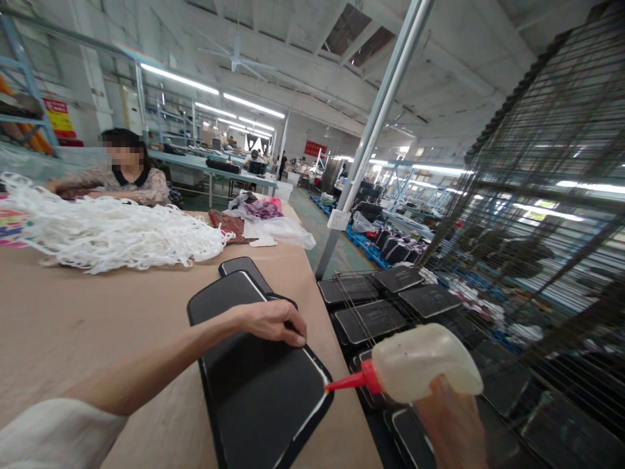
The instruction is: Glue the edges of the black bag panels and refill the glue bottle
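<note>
In my right hand (452, 417) is a squeeze glue bottle (424, 361), pale and translucent, tipped sideways. Its red nozzle (349, 381) touches the right corner of a black rounded panel (254, 384). A whitish glue line runs along the panel's right edge and across its far end. My left hand (273, 322) reaches over the panel, its fingers curled and pinching the right edge just beyond the nozzle. Exactly how the fingertips grip underneath is hidden. More black panels (244, 270) lie partly beneath this one at its far end.
A heap of white strips (127, 234) covers the far left of the brown table (122, 326). Behind it sits a person (127, 172). Wire racks (537, 163) with several black panels (371, 320) stand right of the table edge, near a metal post (371, 124).
</note>
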{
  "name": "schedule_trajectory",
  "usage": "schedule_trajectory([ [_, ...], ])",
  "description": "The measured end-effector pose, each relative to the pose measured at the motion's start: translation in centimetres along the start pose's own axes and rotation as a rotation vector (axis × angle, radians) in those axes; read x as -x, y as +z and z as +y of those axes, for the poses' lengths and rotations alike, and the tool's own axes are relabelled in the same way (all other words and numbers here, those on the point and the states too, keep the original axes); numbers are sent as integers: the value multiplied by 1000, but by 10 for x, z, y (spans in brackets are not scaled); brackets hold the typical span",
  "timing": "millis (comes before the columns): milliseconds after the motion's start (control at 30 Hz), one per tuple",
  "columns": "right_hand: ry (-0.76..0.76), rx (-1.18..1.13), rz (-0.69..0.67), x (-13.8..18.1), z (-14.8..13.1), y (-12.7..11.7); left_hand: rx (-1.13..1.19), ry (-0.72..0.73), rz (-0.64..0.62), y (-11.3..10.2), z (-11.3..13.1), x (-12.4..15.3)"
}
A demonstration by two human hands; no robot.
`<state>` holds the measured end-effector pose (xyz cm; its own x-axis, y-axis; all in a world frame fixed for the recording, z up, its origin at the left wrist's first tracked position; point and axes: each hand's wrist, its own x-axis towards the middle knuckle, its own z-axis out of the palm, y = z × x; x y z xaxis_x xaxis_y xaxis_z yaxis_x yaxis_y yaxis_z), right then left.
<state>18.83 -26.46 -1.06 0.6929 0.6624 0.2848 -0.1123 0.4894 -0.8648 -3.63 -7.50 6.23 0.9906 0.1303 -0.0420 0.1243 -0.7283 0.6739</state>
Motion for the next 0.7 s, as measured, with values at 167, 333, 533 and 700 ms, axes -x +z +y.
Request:
schedule_trajectory([
  [167,-31,6,103,1,18,-13,-16,-58,51,4,-5,4],
  [333,-47,-20,168,-3,20,-15,-44,-95,86,5,-5,8],
  [533,27,9,253,13,7,0,-25,-94,104,8,-11,10],
  [700,39,21,275,19,4,7,13,-95,88,9,-17,10],
])
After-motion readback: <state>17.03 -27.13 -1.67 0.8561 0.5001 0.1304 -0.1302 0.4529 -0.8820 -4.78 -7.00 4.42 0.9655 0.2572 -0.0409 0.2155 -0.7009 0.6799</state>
